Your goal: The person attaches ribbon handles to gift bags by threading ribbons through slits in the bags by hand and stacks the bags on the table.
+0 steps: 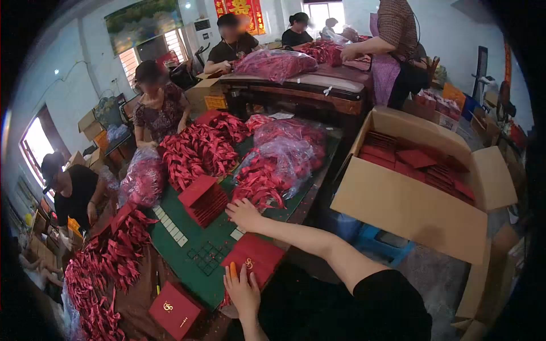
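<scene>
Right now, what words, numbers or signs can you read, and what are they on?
Red box: gold letters, perhaps "GS"; the line below is too small.
Red cover by the left hand: gold mark, too blurred.
Red wall banner: gold writing, too blurred.
Nothing else readable.

The person wears a black top [387,304], orange fingertip cover [232,269].

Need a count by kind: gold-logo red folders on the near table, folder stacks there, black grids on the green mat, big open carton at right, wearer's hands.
Gold-logo folders: 2 (one beside the left hand, one lower left)
Folder stack: 1
Black grid: 1
Big open carton: 1
Wearer's hands: 2
Total: 7
</scene>
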Available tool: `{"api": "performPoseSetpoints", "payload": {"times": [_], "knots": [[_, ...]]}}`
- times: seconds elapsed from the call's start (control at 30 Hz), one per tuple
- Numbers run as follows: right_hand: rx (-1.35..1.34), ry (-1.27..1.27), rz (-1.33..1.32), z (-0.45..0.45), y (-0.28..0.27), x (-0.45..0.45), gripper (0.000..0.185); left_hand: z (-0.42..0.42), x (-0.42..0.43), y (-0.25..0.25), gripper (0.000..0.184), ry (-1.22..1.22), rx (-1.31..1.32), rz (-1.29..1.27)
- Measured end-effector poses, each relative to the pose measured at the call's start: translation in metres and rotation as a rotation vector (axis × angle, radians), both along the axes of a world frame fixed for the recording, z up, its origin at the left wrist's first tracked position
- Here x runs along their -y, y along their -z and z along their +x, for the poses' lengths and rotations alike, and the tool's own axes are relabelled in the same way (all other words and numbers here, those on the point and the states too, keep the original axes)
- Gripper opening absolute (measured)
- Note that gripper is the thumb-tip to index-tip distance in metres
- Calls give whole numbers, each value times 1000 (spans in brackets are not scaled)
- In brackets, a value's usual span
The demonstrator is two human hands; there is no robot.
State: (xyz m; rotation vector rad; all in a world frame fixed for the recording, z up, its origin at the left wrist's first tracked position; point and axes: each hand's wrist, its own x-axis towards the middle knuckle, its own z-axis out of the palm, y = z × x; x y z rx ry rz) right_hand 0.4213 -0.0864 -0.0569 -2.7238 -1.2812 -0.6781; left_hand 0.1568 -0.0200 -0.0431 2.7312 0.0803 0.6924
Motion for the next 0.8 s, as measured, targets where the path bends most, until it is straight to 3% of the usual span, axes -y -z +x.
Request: {"api": "performPoseSetpoints", "payload": {"times": [0.1,0.2,0.3,0.37,0.43,0.47,0.53,0.57,0.63,0.8], "knots": [[-59,37,-112,6,0,5,51,0,1,3,33,-12,16,20],[100,-43,7,8,3,7,31,-1,1,4,33,-6,17,15],[23,-78,43,9,1,8,29,-1,1,2,33,-9,11,4],[15,-125,156,11,2,7,26,-2,1,2,34,-7,9,7],[-186,-118,381,5,-14,6,19,-2,1,2,34,-8,10,10],[-150,-217,586,2,-23,7,15,-2,1,4,34,-10,13,12],[-462,-214,754,3,-31,3,15,-2,1,4,34,-9,13,13],[-848,-327,919,12,-34,-2,16,-2,1,4,34,-14,9,15],[-1170,-424,1179,12,-48,0,15,-2,2,4,34,-17,5,16],[-1590,-347,1381,11,-73,13,15,-2,1,6,34,-22,3,20]]}}
